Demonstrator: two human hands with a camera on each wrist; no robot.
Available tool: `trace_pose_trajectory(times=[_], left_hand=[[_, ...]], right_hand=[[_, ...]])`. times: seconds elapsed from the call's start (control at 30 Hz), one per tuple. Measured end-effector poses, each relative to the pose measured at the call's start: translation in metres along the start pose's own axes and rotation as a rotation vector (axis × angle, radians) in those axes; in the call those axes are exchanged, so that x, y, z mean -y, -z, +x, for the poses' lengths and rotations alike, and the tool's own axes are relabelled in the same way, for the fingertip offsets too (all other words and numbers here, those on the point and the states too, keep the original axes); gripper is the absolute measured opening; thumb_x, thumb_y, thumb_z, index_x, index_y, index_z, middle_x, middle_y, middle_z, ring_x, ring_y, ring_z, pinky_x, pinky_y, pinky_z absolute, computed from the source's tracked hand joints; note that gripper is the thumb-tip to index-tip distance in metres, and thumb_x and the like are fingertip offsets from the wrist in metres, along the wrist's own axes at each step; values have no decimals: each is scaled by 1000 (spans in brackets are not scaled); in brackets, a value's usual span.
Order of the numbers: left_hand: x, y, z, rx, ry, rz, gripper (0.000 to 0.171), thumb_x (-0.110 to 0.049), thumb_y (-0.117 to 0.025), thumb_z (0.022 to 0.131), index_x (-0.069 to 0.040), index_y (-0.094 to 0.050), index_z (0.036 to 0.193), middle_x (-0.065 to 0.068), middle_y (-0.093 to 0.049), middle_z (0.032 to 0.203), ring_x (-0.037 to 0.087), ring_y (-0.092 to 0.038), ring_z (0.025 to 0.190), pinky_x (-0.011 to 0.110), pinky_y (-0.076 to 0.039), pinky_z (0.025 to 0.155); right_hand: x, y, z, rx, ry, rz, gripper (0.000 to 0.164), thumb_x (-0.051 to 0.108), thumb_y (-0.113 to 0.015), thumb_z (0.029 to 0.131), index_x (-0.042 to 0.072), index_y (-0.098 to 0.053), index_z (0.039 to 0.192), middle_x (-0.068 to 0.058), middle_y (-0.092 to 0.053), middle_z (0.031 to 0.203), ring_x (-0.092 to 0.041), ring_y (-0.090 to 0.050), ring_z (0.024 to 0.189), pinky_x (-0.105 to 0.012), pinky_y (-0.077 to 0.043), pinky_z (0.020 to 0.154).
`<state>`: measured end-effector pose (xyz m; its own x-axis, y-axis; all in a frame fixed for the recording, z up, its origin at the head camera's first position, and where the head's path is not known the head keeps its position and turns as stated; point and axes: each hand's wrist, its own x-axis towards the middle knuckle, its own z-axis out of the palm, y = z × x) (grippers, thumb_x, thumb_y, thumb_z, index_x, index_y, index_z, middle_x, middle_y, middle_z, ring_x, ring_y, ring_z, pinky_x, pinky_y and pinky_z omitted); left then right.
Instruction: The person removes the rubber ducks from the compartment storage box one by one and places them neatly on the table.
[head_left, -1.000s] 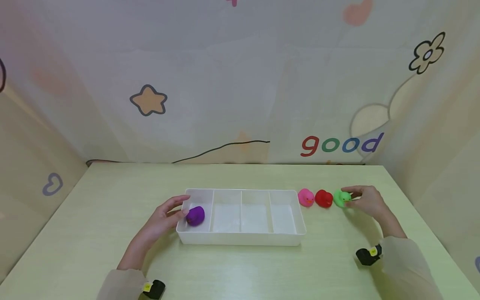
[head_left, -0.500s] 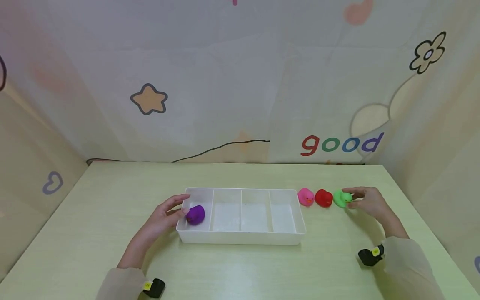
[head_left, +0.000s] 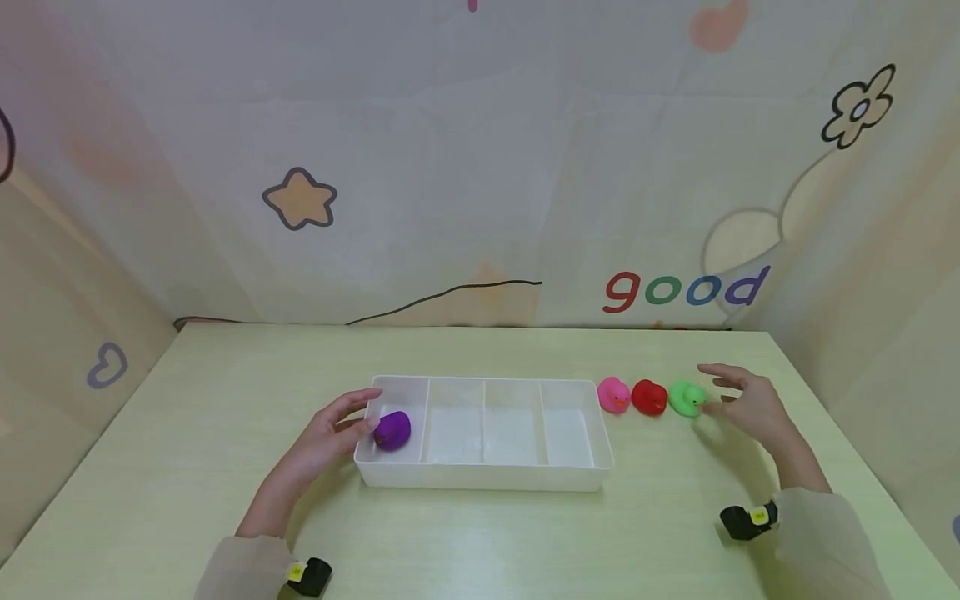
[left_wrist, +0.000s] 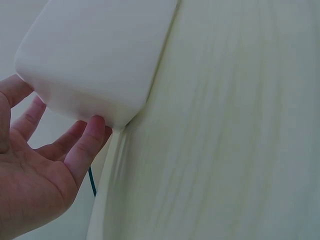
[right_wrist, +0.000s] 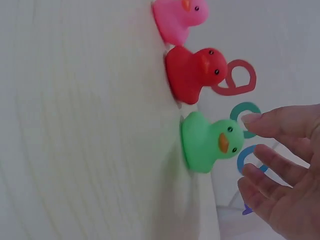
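Observation:
My left hand (head_left: 326, 429) holds the left end of a white divided tray (head_left: 480, 477), its thumb at the rim; the left wrist view has several fingers against the outer wall. A rounded purple toy (head_left: 392, 431) lies in the tray's leftmost compartment. Right of the tray stands a row of rubber ducks: pink (head_left: 614, 395), red (head_left: 649, 397) and green (head_left: 686, 399). Beside the green duck is my right hand (head_left: 753, 408), fingers spread and nothing gripped. In the right wrist view, that duck stands upright with its orange beak towards the fingertips (right_wrist: 252, 119).
The pale wooden table (head_left: 480, 542) runs back to a printed cloth backdrop (head_left: 450, 167), with cloth at both sides too. Black wrist cameras (head_left: 750, 522) are worn at both sleeves. The tray's other compartments hold nothing.
My right hand has let go of the green duck and drawn back to the right, its fingers spreading. The left hand, tray and other toys stay in place.

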<state>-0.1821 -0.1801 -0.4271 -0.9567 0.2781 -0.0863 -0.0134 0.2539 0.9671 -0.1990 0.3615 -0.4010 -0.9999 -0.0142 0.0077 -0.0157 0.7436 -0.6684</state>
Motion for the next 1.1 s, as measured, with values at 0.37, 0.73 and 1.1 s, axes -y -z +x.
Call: trace_pose_trajectory(times=[0.37,0.73,1.1], left_hand=[[-2,2,-2,5,1,-5,52,-26,-58,90,-12,-39,136,20,-31,141,45,-35,124,51,-40,94],[1,3,-1,1,10,-7,52,-25,-57,90,-11,-39,136,21,-32,141,45,-35,124,50,-41,92],[2,-1,2,3,9,-15,51,-24,-58,90,-12,-40,136,20,-33,139,45,-37,123,50,-42,92]], right_hand=[[78,-30,-13,-54,154,128,53,-1,-66,79,-3,-47,128,-24,-47,127,-39,-47,113,-41,-44,88],[154,-89,-18,74,282,343,50,0,-69,78,1,-52,125,-19,-53,122,-37,-52,110,-46,-44,89],[210,-154,-20,201,479,442,43,-2,-69,77,-5,-56,118,-20,-57,117,-38,-53,107,-40,-47,88]])
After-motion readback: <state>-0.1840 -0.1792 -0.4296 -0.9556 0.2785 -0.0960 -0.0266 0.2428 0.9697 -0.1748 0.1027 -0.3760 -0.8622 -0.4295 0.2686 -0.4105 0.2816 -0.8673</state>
